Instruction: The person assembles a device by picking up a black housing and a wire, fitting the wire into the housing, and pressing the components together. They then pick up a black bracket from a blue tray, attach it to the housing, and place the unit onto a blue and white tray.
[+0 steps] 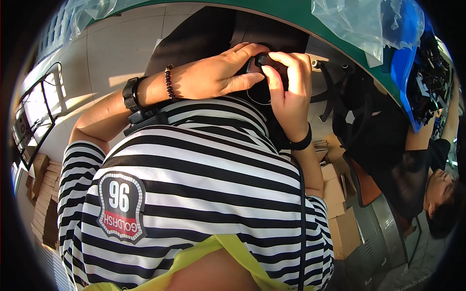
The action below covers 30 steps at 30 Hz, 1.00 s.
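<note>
A small dark part [262, 59] with a rounded black top sits between my two hands, above my lap. My left hand [235, 68] comes in from the left, its thumb and fingers closed around the near side of the part. From the other side, the thumb and index finger of my right hand [291, 82] pinch the part's top. Fingers cover most of the part, so its exact kind is unclear. My left wrist carries a beaded bracelet [169, 81] and a black strap [131, 93]; a black band [302, 139] is on my right wrist.
A green tabletop [291, 13] curves across the far side, with clear plastic bags [357, 22] on it. A blue bin [403, 72] holds many small black parts. Another person [439, 194] works at the right. Cardboard boxes [342, 233] stand low right, and a metal frame [36, 116] at the left.
</note>
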### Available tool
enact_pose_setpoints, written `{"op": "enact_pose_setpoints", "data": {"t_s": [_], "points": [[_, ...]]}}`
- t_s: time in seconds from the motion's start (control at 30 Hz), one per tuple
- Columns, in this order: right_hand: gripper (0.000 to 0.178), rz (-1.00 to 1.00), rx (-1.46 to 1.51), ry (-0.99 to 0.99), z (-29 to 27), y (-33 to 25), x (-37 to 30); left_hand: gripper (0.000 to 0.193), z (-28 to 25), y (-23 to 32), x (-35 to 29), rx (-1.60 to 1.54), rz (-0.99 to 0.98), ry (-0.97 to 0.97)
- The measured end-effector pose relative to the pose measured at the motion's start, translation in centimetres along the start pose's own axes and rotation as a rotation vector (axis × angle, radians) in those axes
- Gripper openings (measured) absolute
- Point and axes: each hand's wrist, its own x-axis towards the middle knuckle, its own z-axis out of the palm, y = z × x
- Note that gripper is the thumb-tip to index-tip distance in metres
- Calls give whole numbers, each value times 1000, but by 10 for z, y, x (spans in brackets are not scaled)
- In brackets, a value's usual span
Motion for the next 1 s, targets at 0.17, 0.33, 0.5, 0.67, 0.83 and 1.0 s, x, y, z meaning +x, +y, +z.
{"op": "enact_pose_setpoints", "data": {"t_s": [0.17,0.33,0.5,0.67,0.83,1.0], "points": [[28,27,160,-204,-34,1,13,62,-6,5,2,-118,-43,-56],[29,34,157,-293,-36,5,15,62,0,-2,1,-20,18,-1],[27,50,102,-151,-18,2,6,62,0,1,1,-52,-11,-9],[24,130,58,-22,2,-3,-3,63,0,7,1,-28,-79,-34],[26,94,58,-85,-16,-5,4,64,-7,4,1,5,-8,-113],[31,54,197,-341,-44,1,19,63,-6,0,3,-44,6,-96]]}}
